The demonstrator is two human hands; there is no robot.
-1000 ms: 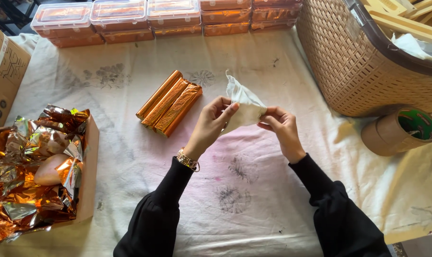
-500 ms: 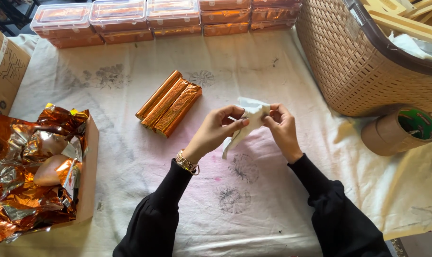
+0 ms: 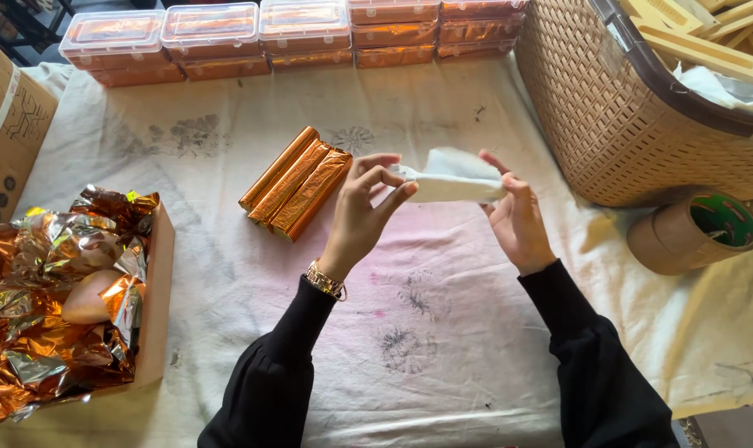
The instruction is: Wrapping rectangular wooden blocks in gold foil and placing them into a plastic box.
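- I observed the left hand (image 3: 368,207) and the right hand (image 3: 517,220) raised above the worktop (image 3: 443,332), both at the same white paper wrap (image 3: 453,181).
- The left fingers (image 3: 397,192) were pinched on the wrap's near-left end; the right fingers (image 3: 509,184) were closed around its right end. Both hands were therefore grasping the wrap, neither released.
- The wrap was held roughly level between the two hands, clear of the cloth and well apart from any container.
- I judged the step in hand to be rolling or folding the white wrap into a narrow tube shape; whether anything sat inside it could not be told.
- Three copper foil rolls (image 3: 297,192) lay side by side on the cloth, just left of the left hand and not touched.
- A cardboard tray (image 3: 156,307) at the left edge held crumpled copper foil (image 3: 53,332).
- Clear lidded boxes (image 3: 210,33) stood in a row along the far edge.
- A woven basket (image 3: 625,141) stood at the right, with a roll of brown tape (image 3: 692,232) just below it.
- In my judgement, the next move called for an even grip at both ends so the wrap stayed tight and did not unfold.
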